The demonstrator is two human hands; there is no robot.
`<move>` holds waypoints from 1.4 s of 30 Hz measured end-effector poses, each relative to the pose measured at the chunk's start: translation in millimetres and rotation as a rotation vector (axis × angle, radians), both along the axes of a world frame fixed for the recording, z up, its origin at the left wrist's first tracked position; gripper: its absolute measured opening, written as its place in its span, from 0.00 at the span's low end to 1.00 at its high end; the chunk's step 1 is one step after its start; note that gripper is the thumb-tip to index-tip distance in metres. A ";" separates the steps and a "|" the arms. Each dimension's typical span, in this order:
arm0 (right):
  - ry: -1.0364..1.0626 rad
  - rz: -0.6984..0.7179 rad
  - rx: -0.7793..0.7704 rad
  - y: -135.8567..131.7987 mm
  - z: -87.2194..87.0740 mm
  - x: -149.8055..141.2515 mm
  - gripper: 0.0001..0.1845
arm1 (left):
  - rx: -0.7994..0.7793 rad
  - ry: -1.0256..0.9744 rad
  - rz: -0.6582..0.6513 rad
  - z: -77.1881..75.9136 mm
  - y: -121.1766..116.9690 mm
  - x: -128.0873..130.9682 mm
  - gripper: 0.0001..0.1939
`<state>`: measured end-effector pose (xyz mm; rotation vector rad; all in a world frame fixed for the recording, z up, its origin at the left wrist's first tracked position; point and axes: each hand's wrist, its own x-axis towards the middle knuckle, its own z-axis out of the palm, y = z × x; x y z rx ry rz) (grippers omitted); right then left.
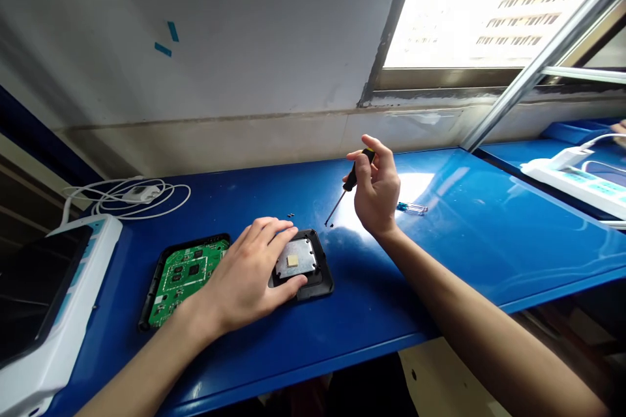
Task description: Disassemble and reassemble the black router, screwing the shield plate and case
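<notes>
The left hand (249, 267) grasps the black cover (320, 283) with its metal plate (306, 249), fingers and thumb spread over the plate, near the blue bench's (323, 339) front edge. The right hand's (376, 192) fingers are closed around the screwdriver (350, 181), tip beside small screws (331, 226). The circuit board (186, 273) lies left of the cover. Bare bench surface extends right of the clear-handled tool (412, 208) toward the metal post (518, 85).
</notes>
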<state>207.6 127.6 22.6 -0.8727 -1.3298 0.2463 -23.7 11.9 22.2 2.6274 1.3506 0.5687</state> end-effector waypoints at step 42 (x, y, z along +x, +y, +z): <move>0.243 0.557 -0.110 -46.5 -3.5 -40.5 0.18 | -0.141 -0.088 0.161 -2.1 -8.7 -13.1 0.16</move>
